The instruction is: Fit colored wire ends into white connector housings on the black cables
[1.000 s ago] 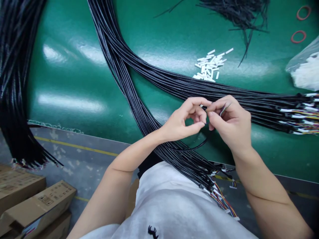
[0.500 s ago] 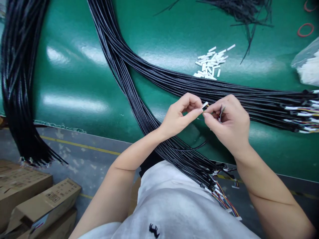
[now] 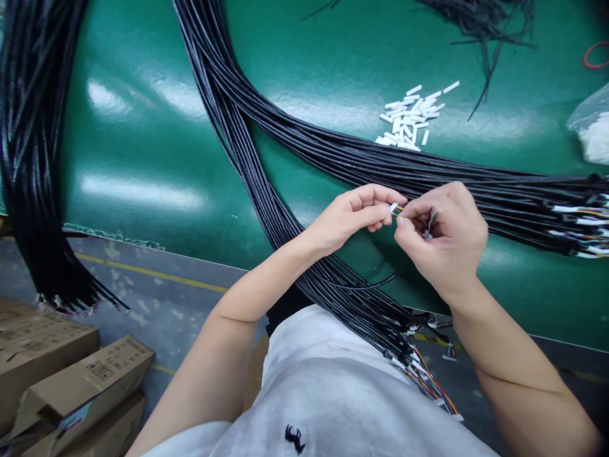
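Note:
Between my hands is a small white connector [image 3: 394, 208] with thin coloured wires running out of its right side. My left hand [image 3: 359, 216] is closed on the connector with thumb and fingers. Just to the right, my right hand [image 3: 445, 238] pinches the wires, and a grey wire end curls out between its fingers. Both hands are above the table, beside a bundle of black cables [image 3: 333, 143] that passes behind them. A second black cable bundle [image 3: 257, 184] runs under my left forearm to the table's front edge, ending in coloured wires and white connectors.
Small white tubes [image 3: 409, 117] lie in a pile on the green table [image 3: 143, 152]. Black strips [image 3: 480, 22], a red ring [image 3: 597, 56] and a plastic bag [image 3: 594, 130] lie further right. Another cable bundle [image 3: 33, 146] hangs over the left edge above cardboard boxes [image 3: 90, 374].
Both hands have shifted slightly right with the connector. The connector has turned in my left fingers, showing more of its coloured wires. The view has shifted slightly.

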Action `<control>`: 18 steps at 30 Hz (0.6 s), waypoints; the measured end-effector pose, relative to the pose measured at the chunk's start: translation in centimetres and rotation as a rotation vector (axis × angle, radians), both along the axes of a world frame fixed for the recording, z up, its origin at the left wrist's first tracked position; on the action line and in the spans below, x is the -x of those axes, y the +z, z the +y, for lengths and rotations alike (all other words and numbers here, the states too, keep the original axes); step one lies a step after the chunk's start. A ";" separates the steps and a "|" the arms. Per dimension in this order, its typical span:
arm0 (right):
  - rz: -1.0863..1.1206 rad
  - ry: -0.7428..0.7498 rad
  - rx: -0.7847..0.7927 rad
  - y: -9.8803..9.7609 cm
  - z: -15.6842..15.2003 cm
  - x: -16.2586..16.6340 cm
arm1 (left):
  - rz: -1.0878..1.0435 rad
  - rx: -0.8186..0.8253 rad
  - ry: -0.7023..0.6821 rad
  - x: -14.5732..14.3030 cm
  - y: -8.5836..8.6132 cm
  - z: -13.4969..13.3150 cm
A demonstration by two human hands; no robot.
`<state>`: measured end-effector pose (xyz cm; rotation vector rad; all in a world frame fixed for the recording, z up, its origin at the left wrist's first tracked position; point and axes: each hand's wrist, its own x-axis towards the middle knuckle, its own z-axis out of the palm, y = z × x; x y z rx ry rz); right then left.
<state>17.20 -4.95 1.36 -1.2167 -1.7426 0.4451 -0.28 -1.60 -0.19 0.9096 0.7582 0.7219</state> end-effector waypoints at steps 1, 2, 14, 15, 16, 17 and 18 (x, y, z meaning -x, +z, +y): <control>-0.022 -0.019 -0.030 -0.1 0.0 0.1 | -0.006 0.012 0.002 0.0 0.0 0.0; -0.043 -0.034 -0.054 -0.1 0.0 0.1 | -0.013 0.021 0.006 0.0 0.0 0.0; -0.161 -0.143 -0.035 -0.3 -0.4 0.3 | -0.041 -0.024 -0.015 0.0 -0.5 0.2; -0.161 -0.143 -0.034 -0.3 -0.4 0.3 | -0.031 -0.036 -0.013 0.0 -0.5 0.2; -0.159 -0.140 -0.032 -0.3 -0.4 0.2 | -0.025 -0.049 -0.011 0.0 -0.5 0.1; -0.154 -0.132 -0.032 -0.3 -0.3 0.2 | -0.019 -0.062 -0.009 0.0 -0.5 0.1; -0.147 -0.121 -0.028 -0.3 -0.3 0.2 | -0.013 -0.076 -0.006 0.1 -0.5 0.1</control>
